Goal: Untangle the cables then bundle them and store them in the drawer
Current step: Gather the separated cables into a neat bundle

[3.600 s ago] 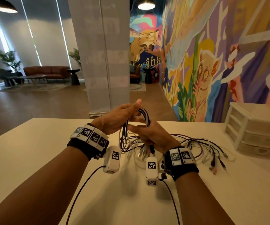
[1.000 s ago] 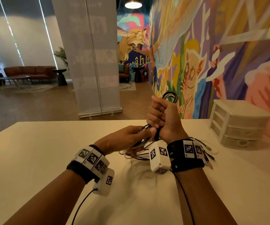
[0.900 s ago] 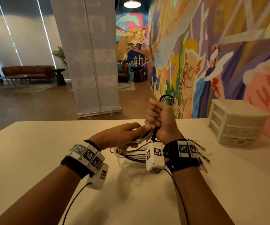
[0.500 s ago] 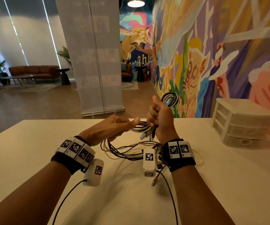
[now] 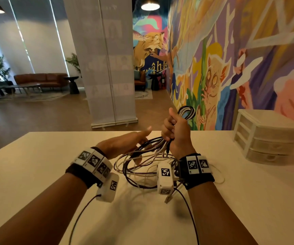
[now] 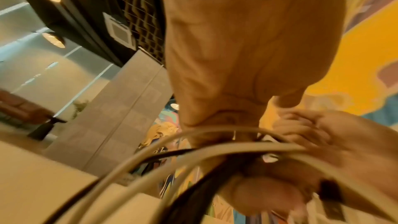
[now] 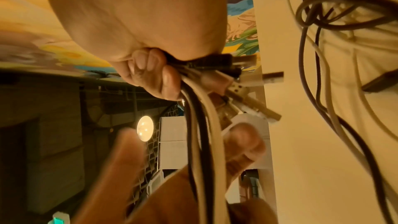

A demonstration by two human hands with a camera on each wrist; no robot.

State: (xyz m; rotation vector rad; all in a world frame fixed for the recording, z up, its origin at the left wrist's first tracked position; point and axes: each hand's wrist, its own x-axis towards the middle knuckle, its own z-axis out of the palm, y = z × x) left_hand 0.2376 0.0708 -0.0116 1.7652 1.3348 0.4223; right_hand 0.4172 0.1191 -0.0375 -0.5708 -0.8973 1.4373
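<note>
My right hand (image 5: 176,133) is held upright above the table in a fist round a bundle of black and white cables (image 5: 186,113), whose folded loops stick out of the top. In the right wrist view the fingers (image 7: 150,74) clamp the strands, and several plugs (image 7: 237,83) fan out below them. My left hand (image 5: 125,144) is just left of the fist with its thumb out. Strands run between its thumb and curled fingers (image 7: 243,142). The rest of the cables (image 5: 139,170) lie in loose loops on the table under both wrists.
A small white plastic drawer unit (image 5: 266,137) stands at the table's right back, all drawers closed. The cream table (image 5: 36,174) ends a little beyond my hands. A mural wall is on the right, and a loose plug (image 5: 167,200) lies near my right wrist.
My left hand has drawn back to the left with strands running through it. The right fist has stayed raised with the bundle. The loose loops have been pulled in closer under the wrists.
</note>
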